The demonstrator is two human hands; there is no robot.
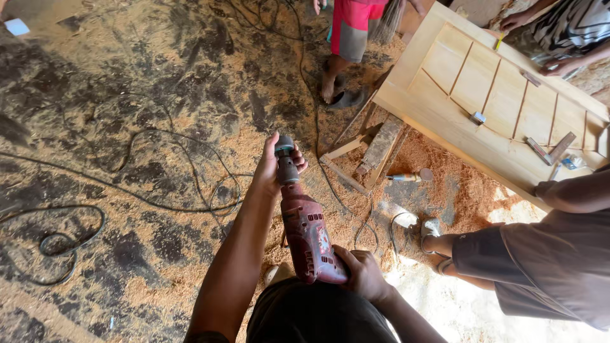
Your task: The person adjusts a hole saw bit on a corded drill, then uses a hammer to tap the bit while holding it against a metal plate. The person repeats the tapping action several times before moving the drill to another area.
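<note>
Left hand (274, 166) is clamped around the chuck of the red drill (306, 222); right hand (362, 274) grips its handle near the body; the drill's long axis runs near to far, nose farthest, above the sawdust floor (159, 190); wooden door panel (502, 101) lies far right.

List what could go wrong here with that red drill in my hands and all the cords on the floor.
1. The left hand wraps the chuck of the red drill while the right hand holds the handle end; a start could twist or pinch fingers.
2. Black cables loop across the sawdust-covered floor, near bare feet: a likely trip hazard.
3. A person crouches close beside the wooden door panel; a swing of the drill might reach them.
</note>
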